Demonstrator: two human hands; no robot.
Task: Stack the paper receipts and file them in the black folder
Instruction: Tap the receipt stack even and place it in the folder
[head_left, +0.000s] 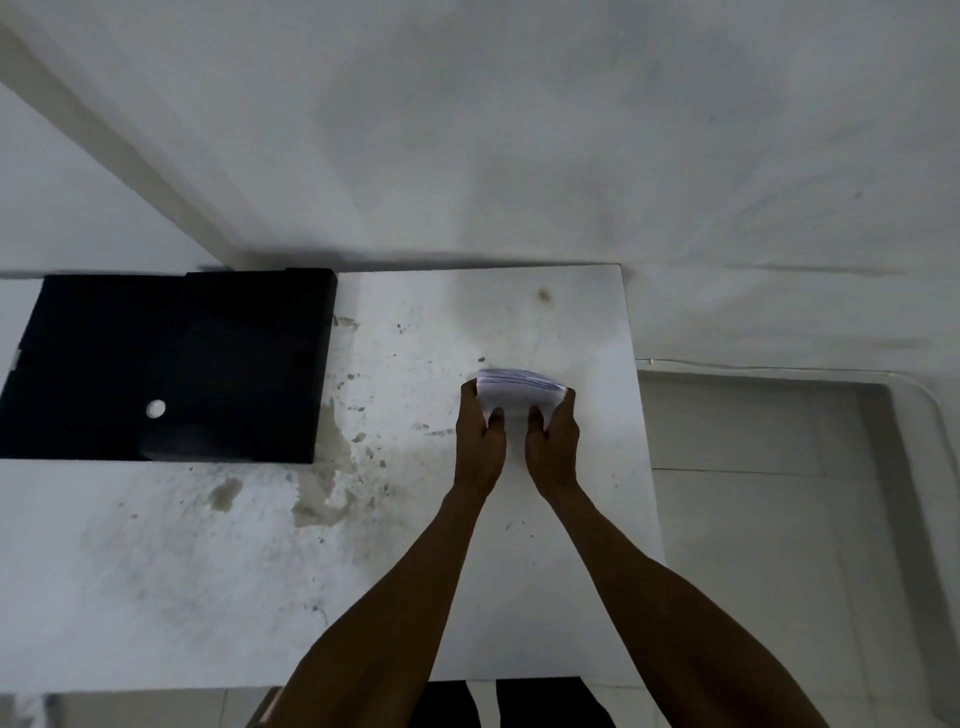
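A small stack of white paper receipts stands on edge on the white table, right of centre. My left hand grips its left side and my right hand grips its right side, thumbs on the near face. The black folder lies shut and flat at the table's far left, well apart from the stack, with a round white hole in its cover.
The table top is stained and chipped around its middle. A white wall rises right behind it. The table's right edge falls off to a tiled floor. The near edge is at the bottom of view.
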